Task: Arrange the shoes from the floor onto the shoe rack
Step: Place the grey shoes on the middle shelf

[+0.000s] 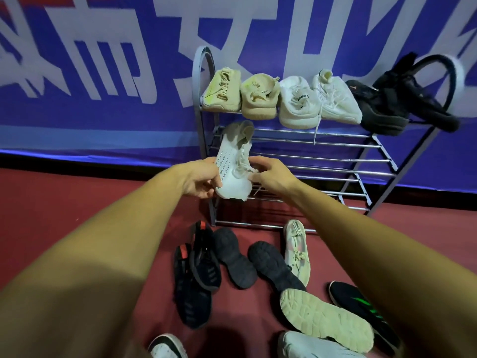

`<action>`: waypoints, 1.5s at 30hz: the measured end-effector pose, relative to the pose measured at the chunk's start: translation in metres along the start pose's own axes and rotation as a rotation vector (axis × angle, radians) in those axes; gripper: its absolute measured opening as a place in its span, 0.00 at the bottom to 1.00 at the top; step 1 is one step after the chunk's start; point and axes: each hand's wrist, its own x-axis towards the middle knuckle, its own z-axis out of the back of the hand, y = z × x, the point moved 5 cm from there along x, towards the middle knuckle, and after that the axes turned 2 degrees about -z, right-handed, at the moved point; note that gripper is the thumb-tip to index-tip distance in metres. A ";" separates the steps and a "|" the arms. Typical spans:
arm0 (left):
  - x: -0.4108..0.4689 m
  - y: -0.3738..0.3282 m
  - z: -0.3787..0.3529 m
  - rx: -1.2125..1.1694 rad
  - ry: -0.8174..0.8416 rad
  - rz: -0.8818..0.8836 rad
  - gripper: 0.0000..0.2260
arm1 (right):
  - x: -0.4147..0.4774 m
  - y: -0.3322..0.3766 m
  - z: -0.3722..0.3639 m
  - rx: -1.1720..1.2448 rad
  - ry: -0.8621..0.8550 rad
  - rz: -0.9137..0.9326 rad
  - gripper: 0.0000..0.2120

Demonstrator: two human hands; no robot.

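Both hands, left [200,180] & right [271,175], grip closed on white shoe [233,164] in front of shoe rack [335,161]; more shoes on floor [90,202].

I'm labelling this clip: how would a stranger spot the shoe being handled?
Find the metal shoe rack against the blue banner. At its left end, the left hand and right hand hold a white knit sneaker in the air; every other shoe rests on the rack or floor.

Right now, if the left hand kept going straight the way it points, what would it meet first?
The left hand already grips the white shoe; carried on, that shoe would probably reach the rack's second shelf bars first, though depth is unclear.
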 end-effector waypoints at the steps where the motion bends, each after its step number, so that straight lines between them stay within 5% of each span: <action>1: 0.003 -0.002 0.000 -0.031 -0.014 -0.008 0.28 | 0.002 0.001 0.001 0.015 0.015 -0.003 0.23; 12: 0.053 -0.007 0.000 -0.181 -0.146 -0.070 0.33 | 0.036 -0.034 -0.011 0.285 0.180 -0.328 0.12; 20: 0.080 -0.007 0.006 -0.190 -0.203 -0.046 0.24 | 0.066 -0.041 -0.022 0.433 -0.011 -0.366 0.16; 24: 0.086 -0.003 0.014 -0.142 -0.226 -0.036 0.25 | 0.078 -0.042 -0.033 0.436 -0.076 -0.347 0.27; 29: 0.092 -0.003 0.014 -0.127 -0.240 -0.053 0.27 | 0.093 -0.043 -0.039 0.466 -0.138 -0.323 0.15; 34: 0.094 -0.003 0.016 -0.122 -0.273 -0.072 0.22 | 0.093 -0.041 -0.042 0.532 -0.135 -0.304 0.14; 45: 0.051 0.009 -0.005 0.146 -0.226 -0.054 0.04 | 0.036 -0.051 -0.015 0.172 0.009 -0.237 0.17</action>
